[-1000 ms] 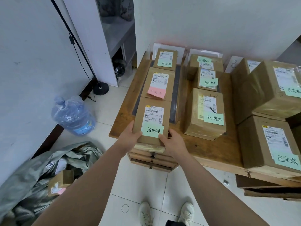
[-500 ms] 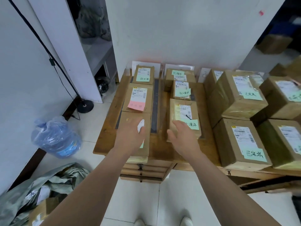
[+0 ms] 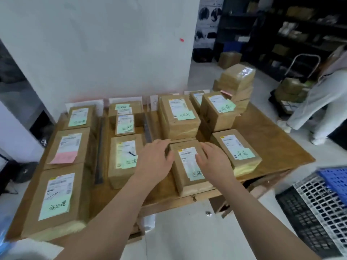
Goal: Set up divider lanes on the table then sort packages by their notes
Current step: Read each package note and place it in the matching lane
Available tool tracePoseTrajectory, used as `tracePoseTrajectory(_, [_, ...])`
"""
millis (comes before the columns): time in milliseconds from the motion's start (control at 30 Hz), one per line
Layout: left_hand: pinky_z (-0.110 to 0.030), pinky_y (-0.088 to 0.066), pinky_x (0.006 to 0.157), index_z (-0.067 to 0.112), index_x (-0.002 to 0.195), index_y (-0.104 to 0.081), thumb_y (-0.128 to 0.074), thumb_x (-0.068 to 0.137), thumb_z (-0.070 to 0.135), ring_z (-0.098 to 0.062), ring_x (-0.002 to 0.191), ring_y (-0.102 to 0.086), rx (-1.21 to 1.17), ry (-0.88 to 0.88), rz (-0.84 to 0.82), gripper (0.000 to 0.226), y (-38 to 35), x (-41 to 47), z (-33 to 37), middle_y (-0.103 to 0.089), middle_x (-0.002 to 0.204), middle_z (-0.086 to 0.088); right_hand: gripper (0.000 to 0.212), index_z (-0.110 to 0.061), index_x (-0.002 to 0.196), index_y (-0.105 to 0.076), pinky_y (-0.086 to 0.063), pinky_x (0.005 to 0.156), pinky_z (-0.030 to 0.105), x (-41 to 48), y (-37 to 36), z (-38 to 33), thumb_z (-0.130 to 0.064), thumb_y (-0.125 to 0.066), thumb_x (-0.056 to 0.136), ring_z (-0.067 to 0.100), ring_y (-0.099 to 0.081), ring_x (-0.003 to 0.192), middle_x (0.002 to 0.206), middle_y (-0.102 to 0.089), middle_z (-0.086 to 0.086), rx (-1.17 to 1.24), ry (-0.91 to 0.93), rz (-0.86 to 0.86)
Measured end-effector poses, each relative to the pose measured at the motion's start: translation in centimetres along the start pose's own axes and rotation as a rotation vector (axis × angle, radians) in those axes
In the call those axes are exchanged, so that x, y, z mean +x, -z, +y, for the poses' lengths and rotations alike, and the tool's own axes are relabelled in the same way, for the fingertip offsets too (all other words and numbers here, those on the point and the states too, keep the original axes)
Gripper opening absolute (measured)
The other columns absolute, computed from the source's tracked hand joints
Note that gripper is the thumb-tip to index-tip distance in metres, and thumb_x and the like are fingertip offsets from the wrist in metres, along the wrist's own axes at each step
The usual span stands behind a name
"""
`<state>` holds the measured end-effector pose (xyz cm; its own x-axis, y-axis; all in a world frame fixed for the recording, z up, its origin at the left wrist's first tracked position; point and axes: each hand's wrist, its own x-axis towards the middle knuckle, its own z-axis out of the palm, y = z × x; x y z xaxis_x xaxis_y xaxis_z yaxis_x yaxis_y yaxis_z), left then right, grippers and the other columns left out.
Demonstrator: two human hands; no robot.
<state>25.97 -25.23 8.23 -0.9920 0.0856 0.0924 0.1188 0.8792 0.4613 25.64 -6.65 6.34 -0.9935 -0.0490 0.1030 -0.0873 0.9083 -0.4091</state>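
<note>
On the wooden table (image 3: 266,145), brown packages with green or pink notes lie in lanes split by two dark divider strips (image 3: 99,152) (image 3: 147,128). The left lane holds three packages, the front one (image 3: 56,199) with a green note. Three more, including a front one (image 3: 124,160), fill the middle lane. Several packages are in the right lane. My left hand (image 3: 155,158) touches the left edge of the front package there (image 3: 187,171). My right hand (image 3: 212,160) rests on its top. The fingers of both hands look relaxed.
A stack of taped packages (image 3: 236,81) stands at the table's far right corner. A person in pale clothes (image 3: 315,102) stands at the right beside a loaded hand cart (image 3: 293,87). Black, white and blue crates (image 3: 319,212) are stacked at the lower right. Dark shelves line the back.
My hands have left the front package in the left lane and moved right to the front package of the right lane. The view has swung right with them.
</note>
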Motion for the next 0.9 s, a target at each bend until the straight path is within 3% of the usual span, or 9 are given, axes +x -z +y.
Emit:
tracePoseTrajectory(167, [-0.036,-0.037,0.106,0.023,0.142,-0.046,-0.041,0.101,0.039,-0.021,0.127,-0.048,0.028,-0.105,-0.034,0.044,-5.4,3.7,10.3,-0.053,0.141,0.001,0.042,-0.013,0.132,-0.055,-0.046,0.096,0.037,0.4,5.4,10.6,-0.031,-0.052,0.094,0.025,-0.056,0.116,0.127,-0.061,0.005,-0.058,-0.071,0.06])
tracePoseTrajectory(267, [-0.036,-0.04,0.104,0.024,0.143,-0.045,-0.04,0.101,0.039,-0.02,0.126,-0.049,0.031,-0.14,-0.045,0.045,-8.0,6.0,15.7,-0.052,0.141,0.002,0.039,-0.012,0.13,-0.057,-0.046,0.095,0.037,1.1,8.3,15.9,-0.025,-0.055,0.093,0.025,-0.057,0.112,0.121,-0.064,0.007,-0.04,-0.086,0.1])
tracePoseTrajectory(367, [-0.035,-0.043,0.101,0.023,0.139,-0.048,-0.042,0.101,0.037,-0.021,0.122,-0.052,0.019,-0.162,-0.053,0.042,-9.9,8.1,19.6,-0.055,0.137,0.001,0.045,-0.01,0.136,-0.053,-0.038,0.108,0.036,2.4,10.3,20.5,-0.028,-0.054,0.095,0.022,-0.048,0.128,0.136,-0.056,0.006,-0.075,-0.12,0.096])
tracePoseTrajectory(700, [-0.038,-0.044,0.104,0.022,0.142,-0.046,-0.045,0.1,0.038,-0.021,0.125,-0.052,-0.01,-0.15,-0.008,0.045,-12.5,20.9,26.6,-0.052,0.14,-0.001,0.049,-0.019,0.141,-0.047,-0.037,0.112,0.036,12.7,14.3,29.1,-0.038,-0.051,0.096,0.017,-0.044,0.134,0.144,-0.049,-0.001,-0.051,-0.175,0.148])
tracePoseTrajectory(833, [-0.039,-0.049,0.095,0.021,0.131,-0.054,-0.049,0.096,0.037,-0.024,0.111,-0.057,0.002,-0.183,0.043,0.038,-12.8,29.0,27.4,-0.06,0.127,-0.006,0.047,-0.016,0.14,-0.048,-0.038,0.11,0.036,19.2,15.8,30.6,-0.034,-0.052,0.097,0.02,-0.049,0.129,0.14,-0.053,0.003,-0.024,-0.154,0.165])
tracePoseTrajectory(900, [-0.042,-0.046,0.099,0.018,0.138,-0.048,-0.05,0.095,0.039,-0.029,0.12,-0.053,0.005,-0.142,0.022,0.048,-12.9,32.7,27.8,-0.054,0.136,-0.009,0.043,-0.013,0.136,-0.052,-0.04,0.104,0.031,22.1,16.6,30.9,-0.032,-0.052,0.097,0.022,-0.053,0.123,0.135,-0.057,0.005,-0.01,-0.144,0.158])
